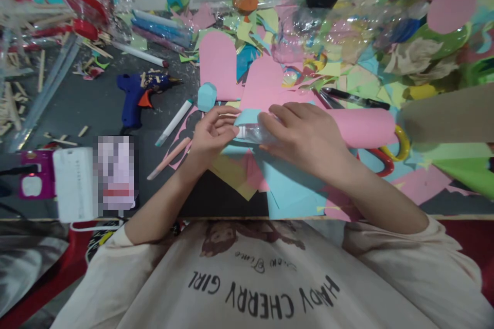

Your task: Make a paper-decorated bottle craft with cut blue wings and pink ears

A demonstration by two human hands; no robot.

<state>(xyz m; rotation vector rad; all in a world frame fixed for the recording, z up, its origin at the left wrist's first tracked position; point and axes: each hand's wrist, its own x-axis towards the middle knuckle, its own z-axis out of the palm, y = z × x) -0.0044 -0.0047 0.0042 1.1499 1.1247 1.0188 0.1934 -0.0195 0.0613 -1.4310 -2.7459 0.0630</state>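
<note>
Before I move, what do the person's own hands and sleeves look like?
The left hand and right hand are bare: no gloves, and no watch or bracelet visible. The loose, pale sleeves end near the elbows. They belong to a pale shirt with dark lettering, upside down in this view, and a brownish printed picture across the front.

The person wears a loose, off-white shirt (162, 300) with wide short sleeves (420, 277), soft folds gathering near their hems. Dark capital lettering (260, 303), upside down in this view, arcs across the front; farther up sit a line of thin script (266, 266) and a brownish printed figure (219, 239). The left hand (214, 131) and right hand (304, 136) are bare.
</note>
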